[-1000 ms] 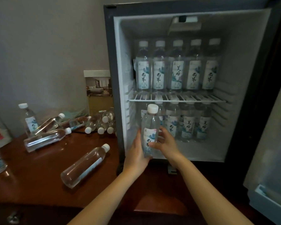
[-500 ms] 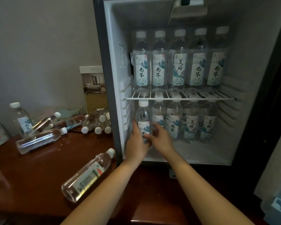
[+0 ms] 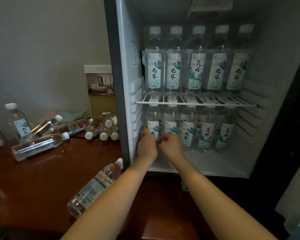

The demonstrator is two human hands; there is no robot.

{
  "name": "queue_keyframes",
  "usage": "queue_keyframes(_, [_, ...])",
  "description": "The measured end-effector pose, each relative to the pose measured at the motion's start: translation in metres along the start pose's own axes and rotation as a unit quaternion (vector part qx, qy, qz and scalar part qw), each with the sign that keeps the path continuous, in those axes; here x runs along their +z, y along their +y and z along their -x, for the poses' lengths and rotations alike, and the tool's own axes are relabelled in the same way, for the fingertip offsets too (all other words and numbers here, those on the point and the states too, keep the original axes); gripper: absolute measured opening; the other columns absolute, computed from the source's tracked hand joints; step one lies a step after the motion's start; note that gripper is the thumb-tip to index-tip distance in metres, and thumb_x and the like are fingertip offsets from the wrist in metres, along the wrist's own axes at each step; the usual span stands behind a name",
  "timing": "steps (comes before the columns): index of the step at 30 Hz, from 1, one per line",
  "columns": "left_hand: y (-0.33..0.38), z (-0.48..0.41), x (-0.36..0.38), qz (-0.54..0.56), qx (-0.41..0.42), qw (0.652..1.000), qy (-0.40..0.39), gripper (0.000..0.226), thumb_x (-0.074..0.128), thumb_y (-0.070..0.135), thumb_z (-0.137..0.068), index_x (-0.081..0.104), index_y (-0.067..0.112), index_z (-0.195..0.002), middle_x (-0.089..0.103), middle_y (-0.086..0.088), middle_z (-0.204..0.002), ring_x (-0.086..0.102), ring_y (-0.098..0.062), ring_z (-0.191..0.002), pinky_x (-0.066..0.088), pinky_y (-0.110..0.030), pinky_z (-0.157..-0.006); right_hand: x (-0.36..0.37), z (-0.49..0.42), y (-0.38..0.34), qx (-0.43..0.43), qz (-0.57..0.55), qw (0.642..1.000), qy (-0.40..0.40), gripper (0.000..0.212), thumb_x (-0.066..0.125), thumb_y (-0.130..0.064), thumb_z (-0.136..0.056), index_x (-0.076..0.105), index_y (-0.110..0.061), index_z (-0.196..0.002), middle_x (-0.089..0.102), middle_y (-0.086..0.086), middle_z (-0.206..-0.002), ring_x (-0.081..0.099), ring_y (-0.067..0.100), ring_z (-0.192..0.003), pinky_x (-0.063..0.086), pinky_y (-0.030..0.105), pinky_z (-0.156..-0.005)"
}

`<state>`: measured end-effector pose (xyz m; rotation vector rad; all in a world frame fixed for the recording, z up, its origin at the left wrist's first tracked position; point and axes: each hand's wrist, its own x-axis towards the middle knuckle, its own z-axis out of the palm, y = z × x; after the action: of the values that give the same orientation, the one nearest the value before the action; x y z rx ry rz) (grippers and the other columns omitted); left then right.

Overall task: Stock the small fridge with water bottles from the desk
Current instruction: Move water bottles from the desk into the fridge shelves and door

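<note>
- Fridge (image 3: pixel 126 66) open, sitting on the desk (image 3: pixel 42 170).
- Bottle (image 3: pixel 153 122) stands upright on the fridge floor, far-left slot of the lower row, just beside the left wall and directly under the wire shelf (image 3: pixel 197 101).
- Left hand (image 3: pixel 146 147) grips its left side: thumb up along the label, fingers wrapped round behind and out of sight.
- Right hand (image 3: pixel 172 145) holds its right side, fingers (image 3: pixel 163 138) curled together against the label.
- Four more bottles (image 3: pixel 206 134) stand to the right of it in the same row.
- Top row (image 3: pixel 197 66): five bottles upright on the shelf.
- On the desk: one loose bottle (image 3: pixel 93 189) lying on its side near the fridge corner, partly behind the left forearm.
- Pile of bottles (image 3: pixel 100 127) lies at the back by the fridge's outer side, and one upright bottle (image 3: pixel 17 122) stands at far left.
- Photo card (image 3: pixel 100 90) leans on the wall behind the pile.
</note>
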<state>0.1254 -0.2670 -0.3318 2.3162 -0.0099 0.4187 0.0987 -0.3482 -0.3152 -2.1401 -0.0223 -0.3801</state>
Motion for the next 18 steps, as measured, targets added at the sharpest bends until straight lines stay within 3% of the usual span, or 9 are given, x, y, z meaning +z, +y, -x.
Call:
queue_keyframes(2, [0.001, -0.003, 0.001, -0.01, -0.012, 1.0, -0.003, 0.056, 0.052, 0.021, -0.092, 0.019, 0.008, -0.136, 0.054, -0.018, -0.126, 0.057, -0.035, -0.111, 0.046, -0.044, -0.09, 0.0, -0.001, -0.001, 0.005, -0.004, 1.0, -0.011, 0.028, 0.047, 0.005, -0.081, 0.07, -0.004, -0.093, 0.069, 0.013, -0.085, 0.057, 0.018, -0.075, 0.039, 0.017, -0.055])
queue_keyframes(5, [0.001, -0.003, 0.003, -0.013, -0.016, 1.0, 0.002, 0.053, 0.051, 0.022, -0.092, 0.021, 0.008, -0.134, 0.055, -0.018, -0.124, 0.057, -0.035, -0.109, 0.046, -0.044, -0.089, 0.001, -0.004, -0.001, 0.019, -0.022, 0.999, -0.013, 0.03, 0.047, 0.006, -0.078, 0.071, -0.004, -0.093, 0.071, 0.015, -0.086, 0.064, 0.026, -0.083, 0.049, 0.031, -0.07])
queue_keyframes(8, [0.0, -0.003, 0.003, -0.009, -0.019, 1.0, -0.002, 0.055, 0.051, 0.021, -0.092, 0.02, 0.009, -0.135, 0.056, -0.018, -0.123, 0.058, -0.035, -0.108, 0.046, -0.044, -0.088, 0.001, -0.005, -0.002, 0.029, -0.031, 0.999, -0.014, 0.029, 0.048, 0.007, -0.076, 0.072, -0.004, -0.089, 0.071, 0.016, -0.086, 0.065, 0.027, -0.087, 0.047, 0.029, -0.071])
queue_keyframes(13, [-0.003, -0.002, 0.001, 0.001, -0.023, 0.999, -0.026, 0.059, 0.052, 0.014, -0.091, 0.018, 0.004, -0.138, 0.053, -0.02, -0.127, 0.055, -0.035, -0.112, 0.046, -0.044, -0.092, -0.003, 0.002, -0.005, 0.05, -0.053, 0.997, -0.015, 0.043, 0.046, 0.01, -0.079, 0.064, -0.002, -0.116, 0.068, 0.016, -0.106, 0.06, 0.026, -0.105, 0.045, 0.03, -0.086])
queue_keyframes(16, [-0.008, 0.003, 0.002, -0.023, -0.01, 0.998, -0.057, 0.076, 0.053, 0.005, -0.088, 0.004, 0.003, -0.146, 0.043, -0.02, -0.138, 0.049, -0.032, -0.122, 0.044, -0.039, -0.098, -0.005, 0.007, -0.002, 0.079, -0.053, 0.995, -0.016, 0.045, 0.045, 0.01, -0.081, 0.057, 0.001, -0.124, 0.064, 0.017, -0.118, 0.056, 0.026, -0.114, 0.043, 0.033, -0.098])
queue_keyframes(18, [-0.011, 0.013, -0.002, -0.048, 0.014, 0.996, -0.076, 0.082, 0.054, 0.006, -0.088, -0.004, 0.007, -0.148, 0.041, -0.018, -0.141, 0.051, -0.027, -0.12, 0.045, -0.031, -0.093, -0.005, 0.013, 0.0, 0.093, -0.064, 0.993, -0.015, 0.046, 0.044, 0.007, -0.083, 0.054, -0.001, -0.127, 0.06, 0.017, -0.126, 0.054, 0.026, -0.119, 0.042, 0.039, -0.105])
